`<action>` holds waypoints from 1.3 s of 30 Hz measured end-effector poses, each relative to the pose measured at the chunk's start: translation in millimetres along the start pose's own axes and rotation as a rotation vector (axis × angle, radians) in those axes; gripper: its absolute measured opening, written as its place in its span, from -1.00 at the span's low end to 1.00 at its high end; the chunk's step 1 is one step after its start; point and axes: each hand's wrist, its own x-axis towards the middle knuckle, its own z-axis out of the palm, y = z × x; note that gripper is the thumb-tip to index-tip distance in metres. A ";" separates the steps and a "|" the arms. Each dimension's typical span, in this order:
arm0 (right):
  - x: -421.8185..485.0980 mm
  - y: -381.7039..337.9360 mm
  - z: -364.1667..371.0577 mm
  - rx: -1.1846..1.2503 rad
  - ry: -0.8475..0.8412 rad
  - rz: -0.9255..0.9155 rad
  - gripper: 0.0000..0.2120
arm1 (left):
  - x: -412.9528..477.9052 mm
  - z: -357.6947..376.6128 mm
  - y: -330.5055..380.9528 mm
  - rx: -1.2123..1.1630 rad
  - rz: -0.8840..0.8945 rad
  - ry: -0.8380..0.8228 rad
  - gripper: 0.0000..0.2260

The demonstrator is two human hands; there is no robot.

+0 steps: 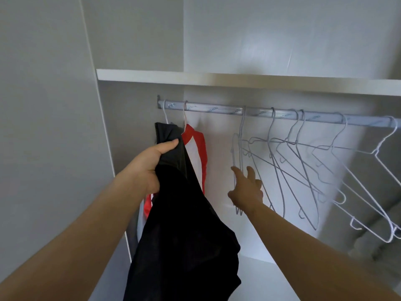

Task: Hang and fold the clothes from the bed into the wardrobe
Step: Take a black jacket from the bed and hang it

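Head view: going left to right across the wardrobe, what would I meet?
First the left hand holding the black garment → hanging red-and-white garment → right hand, fingers spread → row of empty wire hangers.

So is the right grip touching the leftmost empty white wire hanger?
Cannot tell. Head view: the right grip has its index fingertip over the leftmost empty white wire hanger, but motion blur hides any contact or gap.

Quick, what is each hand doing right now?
Left hand: closed, holding the black garment.
Right hand: open, fingers spread beside an empty wire hanger, holding nothing.
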 end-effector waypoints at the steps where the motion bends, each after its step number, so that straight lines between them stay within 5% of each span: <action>1: 4.6 2.3 2.2 0.014 -0.046 0.005 -0.26 | 0.7 0.1 -0.9 -0.008 0.001 0.001 -0.71; 4: 15.2 9.6 5.7 0.141 -0.084 0.016 -0.28 | 2.6 0.7 -4.8 -0.035 0.005 0.011 -0.77; 16: 29.7 40.5 -9.3 0.309 0.245 0.045 -0.57 | 4.5 16.1 -15.6 -0.028 -0.019 0.050 -0.76; 26: 33.1 33.0 -32.5 0.100 0.355 0.042 -0.79 | -0.5 21.1 -10.9 -0.033 -0.002 0.049 -0.82; 33: 23.5 18.6 -39.3 0.576 0.276 -0.073 -0.86 | -8.0 19.2 -11.5 -0.037 -0.020 0.054 -0.81; 39: -3.9 12.6 -30.1 0.721 0.188 -0.045 -0.75 | -13.5 13.2 -11.8 -0.020 -0.030 0.072 -0.81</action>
